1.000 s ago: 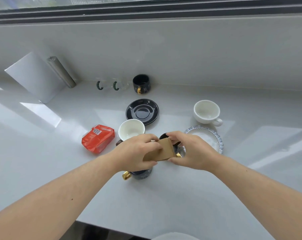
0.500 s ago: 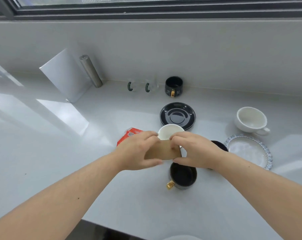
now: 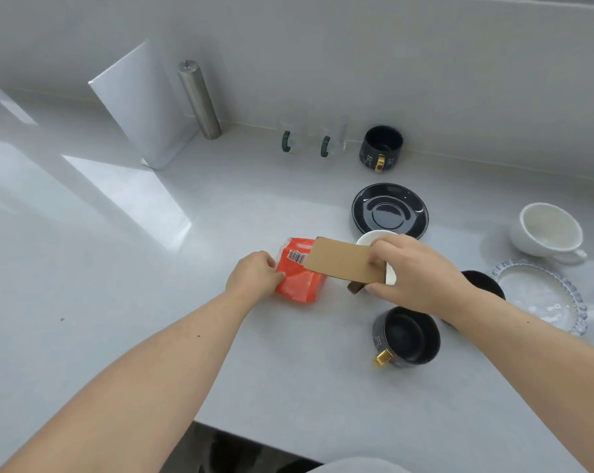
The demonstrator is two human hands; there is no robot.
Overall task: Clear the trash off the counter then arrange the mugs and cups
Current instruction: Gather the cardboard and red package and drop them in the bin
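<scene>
Two bare forearms reach in from the near edge over a pale tabletop point(image 3: 118, 254). Nearest stands a black mug point(image 3: 406, 337) with a gold handle, upright and apart from both hands. Past it, the left hand point(image 3: 254, 278) rests at the left side of an orange packet point(image 3: 297, 278) lying flat; its fingers point(image 3: 276, 264) are curled against the packet's edge, though whether they grip it I cannot tell. The right hand point(image 3: 415, 271) pinches a brown cardboard piece point(image 3: 339, 262) between thumb and fingers, holding it above the packet's right part and in front of a white cup point(image 3: 374, 238), which it partly hides. Behind the right wrist, a dark round dish point(image 3: 483, 285) shows in part, and just beside it to the right sits a clear glass saucer point(image 3: 544, 295). Farther back lie a black saucer point(image 3: 389, 211) and, well to the right, a white mug point(image 3: 549, 232). Along the wall stand a second black mug point(image 3: 382, 148), two clear glasses with green handles point(image 3: 305, 145), a steel cylinder point(image 3: 200, 99) and a white leaning board point(image 3: 142, 104)
</scene>
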